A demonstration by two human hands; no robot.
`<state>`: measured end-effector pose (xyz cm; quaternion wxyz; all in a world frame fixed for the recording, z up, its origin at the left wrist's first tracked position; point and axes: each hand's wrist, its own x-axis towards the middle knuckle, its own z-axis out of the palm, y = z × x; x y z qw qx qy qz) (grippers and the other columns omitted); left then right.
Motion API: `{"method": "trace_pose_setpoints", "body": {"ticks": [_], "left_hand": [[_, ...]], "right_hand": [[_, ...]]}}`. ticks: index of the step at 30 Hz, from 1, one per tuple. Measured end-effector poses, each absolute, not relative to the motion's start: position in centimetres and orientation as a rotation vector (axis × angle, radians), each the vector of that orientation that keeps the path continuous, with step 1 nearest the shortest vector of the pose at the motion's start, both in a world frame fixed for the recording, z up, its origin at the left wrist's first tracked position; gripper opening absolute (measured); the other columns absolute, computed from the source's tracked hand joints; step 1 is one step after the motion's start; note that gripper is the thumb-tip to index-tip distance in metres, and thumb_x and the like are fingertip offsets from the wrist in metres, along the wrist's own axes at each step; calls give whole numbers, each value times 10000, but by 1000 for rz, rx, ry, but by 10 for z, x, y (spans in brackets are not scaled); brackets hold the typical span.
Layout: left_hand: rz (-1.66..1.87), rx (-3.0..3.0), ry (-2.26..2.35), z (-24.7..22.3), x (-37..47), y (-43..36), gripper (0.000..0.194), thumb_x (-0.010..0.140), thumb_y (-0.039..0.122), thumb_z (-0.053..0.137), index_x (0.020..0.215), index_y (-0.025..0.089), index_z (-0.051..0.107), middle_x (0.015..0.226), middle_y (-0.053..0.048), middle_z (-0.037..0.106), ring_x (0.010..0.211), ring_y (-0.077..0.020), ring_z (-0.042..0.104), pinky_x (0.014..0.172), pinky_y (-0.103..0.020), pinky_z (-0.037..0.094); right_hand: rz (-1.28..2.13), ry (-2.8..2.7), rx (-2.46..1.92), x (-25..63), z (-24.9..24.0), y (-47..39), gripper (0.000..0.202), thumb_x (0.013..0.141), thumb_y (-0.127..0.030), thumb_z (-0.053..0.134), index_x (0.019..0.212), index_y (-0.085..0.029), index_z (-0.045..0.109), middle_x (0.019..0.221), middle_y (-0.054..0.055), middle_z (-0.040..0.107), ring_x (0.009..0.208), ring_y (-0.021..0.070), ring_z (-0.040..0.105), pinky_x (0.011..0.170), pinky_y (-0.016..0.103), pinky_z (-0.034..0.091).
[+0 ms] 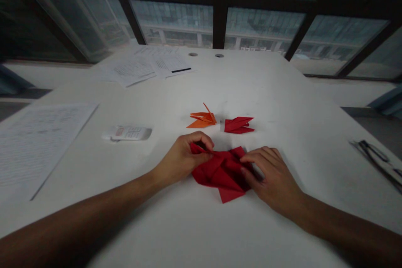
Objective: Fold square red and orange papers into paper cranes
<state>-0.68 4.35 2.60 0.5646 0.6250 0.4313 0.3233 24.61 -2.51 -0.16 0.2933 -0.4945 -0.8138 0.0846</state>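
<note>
A sheet of red paper (224, 171), creased and partly folded, rests on the white table between my hands. My left hand (188, 157) pinches its upper left edge between thumb and fingers. On the other side, my right hand (266, 176) grips the right edge, thumb below and fingertips above. The middle of the sheet bulges up in loose folds, and one corner points towards me. Just beyond it lie an orange folded-paper figure (202, 120) with a thin upright point and a red folded-paper figure (239, 125) with pointed ends.
A white object with printed markings (130, 132) lies left of my hands. Printed sheets (40, 142) cover the table's left side, and more papers (147, 65) lie at the back. Dark-framed glasses (377, 157) sit near the right edge. Windows stand behind the white table (188, 234).
</note>
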Motion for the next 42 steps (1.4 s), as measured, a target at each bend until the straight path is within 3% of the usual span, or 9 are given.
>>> {"method": "trace_pose_setpoints", "body": {"ticks": [9, 12, 15, 20, 25, 30, 34, 38, 42], "left_hand": [[963, 1617, 1001, 21, -11, 46, 75, 718, 106, 719, 692, 175, 709, 871, -26, 675, 848, -167, 637, 809, -290, 496], [940, 1569, 1024, 22, -12, 46, 44, 776, 178, 749, 795, 179, 710, 863, -12, 674, 796, -152, 621, 748, -266, 494], [912, 1440, 1034, 21, -11, 45, 137, 833, 291, 758, 873, 178, 691, 805, 4, 663, 683, -128, 581, 634, -238, 473], [969, 1324, 1056, 16, -9, 45, 211, 843, 347, 763, 923, 162, 698, 807, -10, 688, 679, -135, 591, 630, -246, 484], [957, 1368, 1036, 13, -9, 47, 129, 884, 288, 695, 956, 181, 696, 847, -7, 684, 714, -137, 584, 663, -258, 457], [1000, 1598, 977, 17, -14, 49, 101, 874, 187, 625, 831, 181, 717, 935, -26, 655, 886, -171, 599, 805, -297, 443], [979, 1681, 942, 20, -16, 49, 154, 896, 218, 612, 777, 176, 699, 999, -39, 638, 973, -188, 599, 877, -318, 428], [928, 1662, 991, 18, -14, 48, 178, 866, 268, 718, 747, 166, 634, 994, -34, 614, 879, -159, 587, 795, -301, 452], [853, 1668, 919, 14, -12, 47, 112, 827, 171, 721, 857, 180, 614, 1027, -23, 583, 800, -121, 570, 732, -276, 482]], "right_hand": [[268, -2239, -1249, 247, -3, -25, 209, 957, -82, 562, 1043, -236, 675, 951, 34, 736, 845, 203, 651, 805, 398, 436], [281, -2212, -1274, 246, -1, -26, 178, 936, -83, 574, 997, -222, 666, 893, 30, 715, 786, 193, 622, 781, 384, 440], [332, -2176, -1341, 245, -1, -26, 166, 916, -93, 573, 1000, -217, 646, 855, 25, 698, 781, 200, 617, 780, 385, 448], [404, -2101, -1425, 246, -2, -29, 334, 845, -67, 560, 1135, -224, 613, 870, 15, 693, 792, 210, 624, 788, 391, 488], [379, -2173, -1249, 245, -3, -30, 385, 839, -39, 571, 1171, -226, 625, 1031, 67, 684, 952, 239, 626, 855, 416, 528], [371, -2224, -1083, 245, -2, -29, 485, 849, -78, 621, 1312, -219, 607, 1316, 123, 630, 1187, 282, 577, 997, 461, 516], [461, -2252, -965, 244, 0, -30, 476, 859, -56, 617, 1315, -191, 588, 1229, 102, 696, 1145, 255, 602, 1008, 443, 510], [423, -2263, -925, 242, -2, -30, 343, 934, -45, 578, 1251, -170, 619, 1104, 86, 733, 1065, 224, 630, 951, 406, 525], [296, -2350, -827, 242, -5, -29, 377, 913, -27, 592, 1269, -143, 628, 1136, 97, 750, 1112, 249, 626, 991, 437, 501]]}}
